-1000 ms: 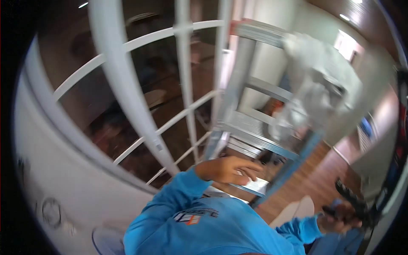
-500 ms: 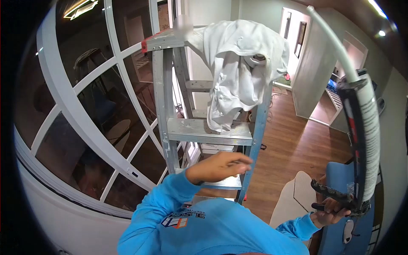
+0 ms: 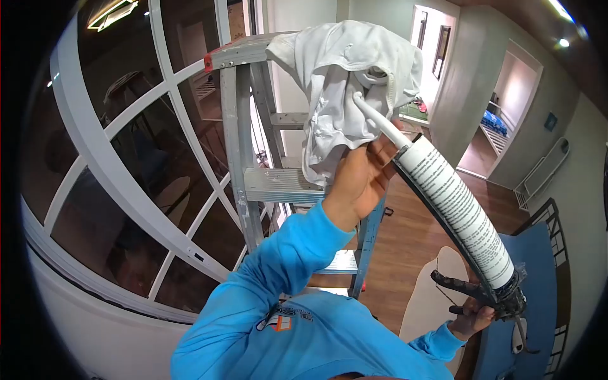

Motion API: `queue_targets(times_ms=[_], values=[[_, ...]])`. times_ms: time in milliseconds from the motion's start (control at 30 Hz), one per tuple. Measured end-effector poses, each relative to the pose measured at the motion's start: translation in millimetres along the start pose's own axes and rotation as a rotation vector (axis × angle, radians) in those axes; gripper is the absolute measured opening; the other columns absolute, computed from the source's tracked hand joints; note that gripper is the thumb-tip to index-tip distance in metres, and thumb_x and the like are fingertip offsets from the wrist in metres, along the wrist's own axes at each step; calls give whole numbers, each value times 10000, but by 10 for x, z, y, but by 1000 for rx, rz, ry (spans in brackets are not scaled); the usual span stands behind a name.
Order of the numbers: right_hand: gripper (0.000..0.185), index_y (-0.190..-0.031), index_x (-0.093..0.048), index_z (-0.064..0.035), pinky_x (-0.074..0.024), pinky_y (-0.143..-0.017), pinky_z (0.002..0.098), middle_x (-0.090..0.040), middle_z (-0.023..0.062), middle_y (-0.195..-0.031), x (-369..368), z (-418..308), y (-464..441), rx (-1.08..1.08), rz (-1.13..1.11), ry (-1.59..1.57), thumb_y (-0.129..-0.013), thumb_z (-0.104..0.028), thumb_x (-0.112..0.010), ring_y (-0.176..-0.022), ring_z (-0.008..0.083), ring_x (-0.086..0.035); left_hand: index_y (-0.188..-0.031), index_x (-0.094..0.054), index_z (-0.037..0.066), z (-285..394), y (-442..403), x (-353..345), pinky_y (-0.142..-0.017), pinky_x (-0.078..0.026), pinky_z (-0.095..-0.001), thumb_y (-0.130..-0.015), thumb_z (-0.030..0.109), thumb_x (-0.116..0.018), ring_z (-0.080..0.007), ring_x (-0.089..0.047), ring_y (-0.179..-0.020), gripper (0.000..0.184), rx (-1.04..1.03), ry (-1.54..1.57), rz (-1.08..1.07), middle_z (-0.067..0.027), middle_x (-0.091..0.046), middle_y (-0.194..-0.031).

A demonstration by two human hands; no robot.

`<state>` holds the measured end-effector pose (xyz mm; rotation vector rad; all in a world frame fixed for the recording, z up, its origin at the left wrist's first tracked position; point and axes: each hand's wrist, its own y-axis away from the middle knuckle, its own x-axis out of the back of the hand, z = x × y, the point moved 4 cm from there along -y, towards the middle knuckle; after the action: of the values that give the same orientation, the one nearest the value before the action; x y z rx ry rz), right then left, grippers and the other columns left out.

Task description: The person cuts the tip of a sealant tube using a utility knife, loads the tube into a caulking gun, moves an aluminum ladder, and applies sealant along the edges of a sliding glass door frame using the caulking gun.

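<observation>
My right hand (image 3: pixel 472 318) is closed around the black handle of a caulking gun (image 3: pixel 465 291), near its trigger. A white sealant tube (image 3: pixel 459 212) covered in printed text lies in the gun's frame, tilted up and to the left. From its front end sticks a long white nozzle (image 3: pixel 382 121) with a bent tip. My left hand (image 3: pixel 364 183) is raised behind the nozzle's base, palm side showing, fingers extended and partly hidden by the nozzle. Just beyond the fingers hangs a white shirt (image 3: pixel 354 54), draped over the stepladder (image 3: pixel 272 183); whether they touch it is unclear.
White-framed glass panes (image 3: pixel 136 117) run along my left side. On the right stand a blue sofa (image 3: pixel 529 272) and a pale, irregularly shaped tabletop (image 3: pixel 424 297) on the wooden floor (image 3: pixel 405 234). Doorways (image 3: pixel 503 114) open at the back right.
The caulking gun has tipped from nearly upright toward the left, its nozzle now in front of the shirt. My left hand has moved up and forward to the nozzle's base.
</observation>
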<state>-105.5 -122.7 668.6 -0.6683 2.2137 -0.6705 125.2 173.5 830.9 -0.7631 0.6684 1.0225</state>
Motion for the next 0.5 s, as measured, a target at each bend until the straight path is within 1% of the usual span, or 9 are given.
queue_targets(times_ms=[33,67,100,133,200,233,300,433,500], values=[[661,-1120,-506,48,-288,-375,192,-567,50,-638,174,39,27,0,-4,0,-819,-529,-618,-424,53,-422,-1170,-510,60,60,10,-78,-873,-502,-317,-977,301,-407,-165,-573,-1013,326,-72,57,-35,-32,-602,-1106],[693,-1163,-481,52,-360,-416,207,-595,86,-735,213,1,53,-92,-60,34,-809,-524,-632,-499,85,-492,-1202,-487,50,107,8,-114,-893,-488,-311,-983,329,-378,-161,-567,-1016,371,-139,116,-69,-24,-582,-1151],[729,-1206,-456,56,-431,-458,222,-623,121,-832,266,-14,92,-187,-114,68,-799,-518,-646,-574,118,-561,-1173,-509,37,110,-17,-87,-881,-492,-331,-970,343,-422,-183,-567,-983,377,-194,90,-45,-49,-580,-1107],[729,-1206,-456,56,-431,-458,222,-623,121,-832,408,23,116,-187,-113,73,-799,-518,-646,-574,118,-561,-1173,-509,37,111,-30,-80,-881,-492,-331,-970,343,-422,-183,-567,-983,377,-190,92,-43,-49,-580,-1107],[737,-1247,-433,48,-537,-691,316,-589,203,-1059,637,129,132,-152,-221,4,-797,-495,-647,-856,228,-626,-1153,-483,58,107,-41,-24,-865,-500,-349,-956,238,-488,-196,-575,-951,267,-189,199,57,-100,-574,-1086],[737,-1247,-433,48,-537,-691,316,-589,203,-1059,673,146,148,-153,-219,8,-797,-495,-647,-856,228,-626,-1153,-483,58,103,-29,-52,-865,-500,-349,-956,238,-488,-196,-575,-951,267,-184,200,58,-100,-574,-1086],[738,-1251,-430,47,-528,-734,338,-572,212,-1094,766,172,176,-134,-178,21,-796,-491,-648,-903,247,-612,-1063,-558,13,125,23,-108,-863,-499,-353,-940,316,-508,-203,-563,-910,331,-271,151,142,-85,-558,-969],[739,-1260,-424,45,-511,-821,381,-537,231,-1165,893,172,216,-97,-99,44,-793,-482,-649,-998,284,-584,-1031,-557,13,94,4,-127,-839,-502,-346,-940,303,-504,-196,-566,-887,308,-328,138,179,-91,-564,-962],[740,-1264,-421,44,-502,-864,403,-519,240,-1201,941,164,219,-77,-62,52,-792,-478,-649,-1046,303,-570,-998,-556,13,74,-4,-122,-784,-510,-334,-937,276,-505,-192,-571,-831,274,-341,139,228,-92,-573,-925]])
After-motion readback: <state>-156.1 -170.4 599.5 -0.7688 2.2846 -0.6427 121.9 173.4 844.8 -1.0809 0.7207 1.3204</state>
